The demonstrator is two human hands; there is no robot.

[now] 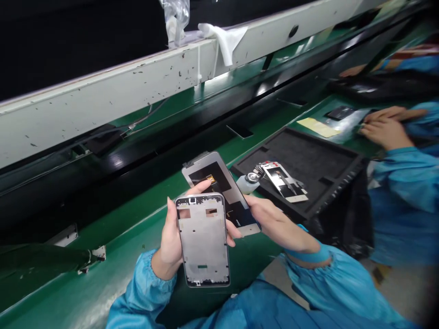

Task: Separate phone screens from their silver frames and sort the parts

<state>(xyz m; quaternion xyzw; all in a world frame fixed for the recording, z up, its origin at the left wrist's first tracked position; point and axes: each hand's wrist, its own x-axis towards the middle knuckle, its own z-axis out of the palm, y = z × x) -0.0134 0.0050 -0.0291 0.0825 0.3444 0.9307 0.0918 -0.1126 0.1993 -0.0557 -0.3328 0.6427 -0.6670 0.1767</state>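
blue work smock [247, 306] is nearest the lens, across the bottom edge. green bench [120, 246] under everything, black tray [318, 160] off to the right past the right hand [270, 217].

bare metal phone mid-frame [206, 233] is in the left hand [169, 244], held up over the bench: thumb on its left edge, fingers wrapped behind and out at the right edge, clamped. long axis runs nearly straight away from the wearer.

phone display panel [233, 194] is just behind and up-right of the mid-frame, partly covered by it. its long axis slants from far left to near right, so the two are not parallel. right hand is nearer it, closed on the near right edge; underside fingers hidden. left index tip overlaps the panel by the gold flex connector [211, 178]; can't tell if it touches.

dispenser bottle [248, 182] at the tray's left corner, beside a stack of white phone screens [287, 185].

writing: tiny white mark [238, 223] on the panel, too small to read. no brand legible.
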